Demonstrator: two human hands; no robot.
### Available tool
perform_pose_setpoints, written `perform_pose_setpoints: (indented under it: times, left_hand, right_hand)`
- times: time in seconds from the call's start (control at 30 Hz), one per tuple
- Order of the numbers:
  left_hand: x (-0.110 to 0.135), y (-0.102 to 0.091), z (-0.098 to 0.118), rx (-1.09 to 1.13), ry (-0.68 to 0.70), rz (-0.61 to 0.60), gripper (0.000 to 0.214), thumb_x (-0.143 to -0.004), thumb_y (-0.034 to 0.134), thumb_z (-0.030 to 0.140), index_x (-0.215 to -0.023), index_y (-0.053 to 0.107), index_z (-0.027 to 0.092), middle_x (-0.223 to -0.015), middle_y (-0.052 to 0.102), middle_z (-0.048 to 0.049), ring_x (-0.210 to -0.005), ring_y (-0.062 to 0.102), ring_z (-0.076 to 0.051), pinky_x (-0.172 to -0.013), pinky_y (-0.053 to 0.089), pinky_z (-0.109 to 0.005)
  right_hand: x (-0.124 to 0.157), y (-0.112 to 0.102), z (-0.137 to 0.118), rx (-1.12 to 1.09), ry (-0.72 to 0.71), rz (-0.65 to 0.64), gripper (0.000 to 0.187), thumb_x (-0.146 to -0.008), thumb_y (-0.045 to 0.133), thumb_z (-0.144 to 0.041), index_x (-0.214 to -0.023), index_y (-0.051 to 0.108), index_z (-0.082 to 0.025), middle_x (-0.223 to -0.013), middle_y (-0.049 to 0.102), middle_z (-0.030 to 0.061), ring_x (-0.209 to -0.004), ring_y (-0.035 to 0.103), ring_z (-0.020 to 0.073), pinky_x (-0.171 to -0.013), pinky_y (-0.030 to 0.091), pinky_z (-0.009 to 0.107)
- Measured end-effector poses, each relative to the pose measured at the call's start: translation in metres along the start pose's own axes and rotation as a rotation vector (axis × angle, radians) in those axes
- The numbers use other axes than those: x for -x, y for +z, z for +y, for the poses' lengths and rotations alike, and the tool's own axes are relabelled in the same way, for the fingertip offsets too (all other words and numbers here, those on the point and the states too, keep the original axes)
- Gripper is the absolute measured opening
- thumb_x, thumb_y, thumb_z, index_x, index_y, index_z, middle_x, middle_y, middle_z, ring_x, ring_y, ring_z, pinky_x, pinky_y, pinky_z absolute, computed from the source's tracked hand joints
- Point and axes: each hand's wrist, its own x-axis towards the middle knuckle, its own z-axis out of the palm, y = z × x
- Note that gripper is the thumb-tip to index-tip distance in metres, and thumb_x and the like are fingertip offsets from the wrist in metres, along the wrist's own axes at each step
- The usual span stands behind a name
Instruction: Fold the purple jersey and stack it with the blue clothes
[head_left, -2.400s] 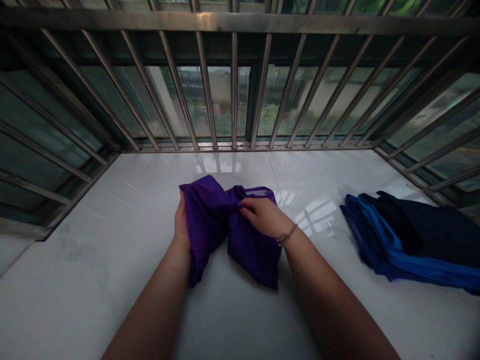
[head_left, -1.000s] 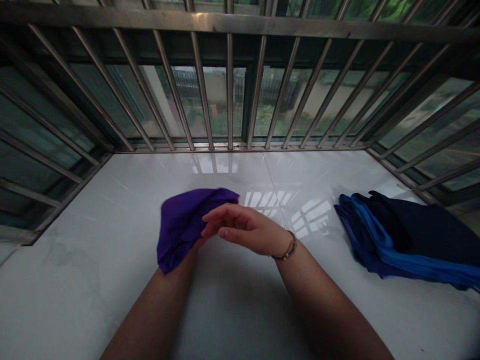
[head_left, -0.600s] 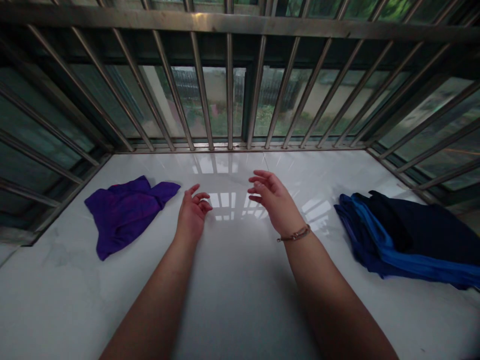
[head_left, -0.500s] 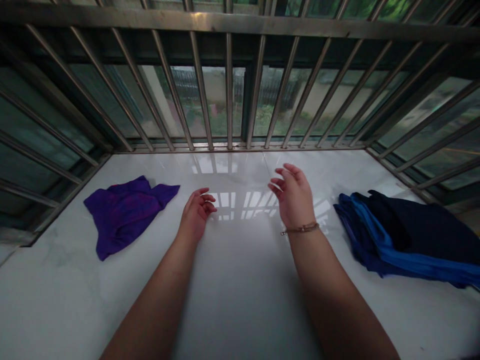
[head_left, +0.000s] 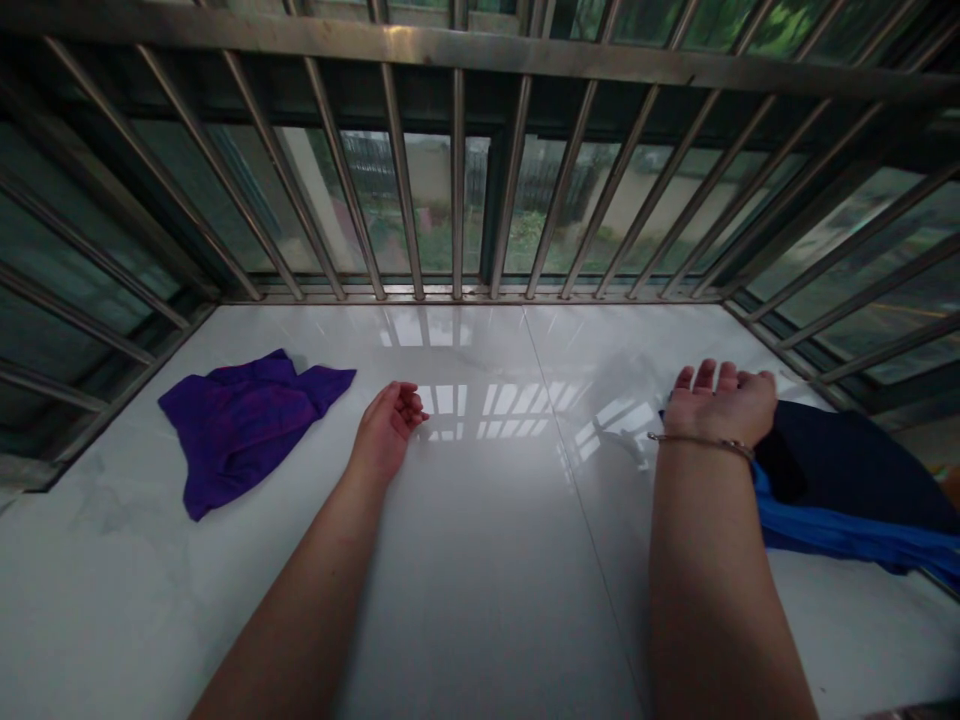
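Observation:
My left hand [head_left: 388, 428] hovers over the white glossy surface with its fingers loosely curled and nothing in them. To its left lies a crumpled purple cloth [head_left: 244, 425], apart from the hand. My right hand [head_left: 716, 400], with a thin bracelet on its wrist, is at the left end of a stack of folded dark blue and bright blue clothes [head_left: 862, 465]. Its fingers are spread and it holds nothing that I can see. The hand and forearm hide part of the stack, and I cannot tell whether they touch it.
A white tiled ledge [head_left: 480, 560] with a thin joint line spans the view. Metal bars [head_left: 457, 200] rise along its back edge and both sides, with window glass behind them. Reflections of the window shine on the tiles.
My right hand has moved right, from above the middle of the ledge to the folded stack, and turned. My left hand has barely moved.

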Motion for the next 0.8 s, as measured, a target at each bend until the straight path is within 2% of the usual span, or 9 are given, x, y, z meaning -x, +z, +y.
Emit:
perform_pose_setpoints:
  times: [0.1,0.17,0.27,0.33,0.4,0.47,0.57,0.67,0.8]
  left_hand:
    - [0.000,0.001,-0.001,-0.052,0.020,-0.023,0.041,-0.080,0.090,0.052,-0.094,0.076,0.016,-0.074,0.069,-0.0009,-0.062,0.062,-0.013,-0.068,0.058,-0.029]
    - [0.000,0.002,-0.001,-0.084,0.015,-0.025,0.042,-0.078,0.091,0.052,-0.093,0.075,0.016,-0.073,0.069,-0.0009,-0.062,0.062,-0.013,-0.067,0.057,-0.028]
    - [-0.001,0.003,-0.001,-0.107,0.002,-0.017,0.043,-0.076,0.091,0.054,-0.091,0.074,0.017,-0.073,0.069,-0.0007,-0.063,0.063,-0.013,-0.066,0.057,-0.028]
    - [-0.001,0.003,-0.001,-0.111,0.005,-0.017,0.043,-0.077,0.090,0.055,-0.091,0.074,0.017,-0.073,0.069,-0.0004,-0.063,0.063,-0.013,-0.066,0.056,-0.028]
    - [-0.001,0.003,-0.001,-0.118,0.013,-0.018,0.043,-0.078,0.089,0.055,-0.091,0.073,0.018,-0.073,0.068,-0.0005,-0.064,0.064,-0.014,-0.065,0.055,-0.027]
    - [-0.001,0.004,-0.002,-0.127,0.016,-0.020,0.043,-0.078,0.088,0.056,-0.091,0.073,0.018,-0.073,0.068,-0.0007,-0.064,0.064,-0.014,-0.063,0.053,-0.027]
    - [-0.001,0.005,-0.002,-0.133,0.017,-0.027,0.044,-0.077,0.089,0.056,-0.091,0.073,0.018,-0.072,0.068,-0.0003,-0.063,0.063,-0.013,-0.064,0.053,-0.027]
    - [0.000,0.006,-0.002,-0.136,0.018,-0.030,0.044,-0.076,0.089,0.056,-0.090,0.073,0.017,-0.072,0.068,-0.0003,-0.063,0.062,-0.013,-0.065,0.053,-0.027]
    - [0.000,0.007,-0.001,-0.142,0.022,-0.029,0.044,-0.076,0.089,0.055,-0.090,0.074,0.017,-0.072,0.068,-0.0007,-0.064,0.062,-0.013,-0.063,0.052,-0.026]
  right_hand:
    - [0.018,0.018,-0.004,0.096,-0.053,0.081,0.036,-0.081,0.055,-0.033,-0.117,0.051,-0.032,-0.136,0.060,0.0060,-0.109,0.068,0.0216,-0.090,0.059,0.044]
    - [0.037,0.020,-0.012,0.376,-0.248,-0.018,0.037,-0.082,0.061,-0.035,-0.119,0.055,-0.030,-0.133,0.064,0.0073,-0.114,0.069,0.0251,-0.098,0.059,0.052]
    - [0.067,-0.010,-0.030,0.940,-0.661,-0.088,0.043,-0.084,0.069,-0.039,-0.125,0.064,-0.026,-0.147,0.062,0.0174,-0.143,0.057,0.0418,-0.117,0.040,0.077]
    - [0.081,-0.049,-0.043,1.212,-0.786,0.023,0.056,-0.084,0.074,-0.042,-0.138,0.065,-0.030,-0.169,0.046,0.0222,-0.162,0.033,0.0532,-0.121,0.019,0.090]
    - [0.086,-0.094,-0.052,1.313,-0.758,0.233,0.075,-0.081,0.078,-0.046,-0.153,0.058,-0.039,-0.182,0.025,0.0197,-0.168,0.015,0.0564,-0.121,0.009,0.093]
    - [0.081,-0.138,-0.054,1.355,-0.579,0.316,0.097,-0.078,0.082,-0.057,-0.166,0.045,-0.044,-0.186,0.011,0.0194,-0.169,0.009,0.0566,-0.122,0.016,0.091]
    - [0.062,-0.182,-0.045,1.358,-0.236,0.270,0.119,-0.070,0.081,-0.072,-0.173,0.035,-0.033,-0.181,0.018,0.0277,-0.169,0.015,0.0536,-0.127,0.030,0.077]
    - [0.046,-0.194,-0.032,1.357,-0.171,0.174,0.119,-0.069,0.076,-0.074,-0.172,0.036,-0.028,-0.169,0.040,0.0283,-0.166,0.030,0.0481,-0.129,0.037,0.063]
    - [0.031,-0.186,-0.024,1.336,-0.219,0.095,0.108,-0.067,0.074,-0.069,-0.164,0.047,-0.028,-0.160,0.048,0.0271,-0.155,0.046,0.0494,-0.125,0.041,0.061]
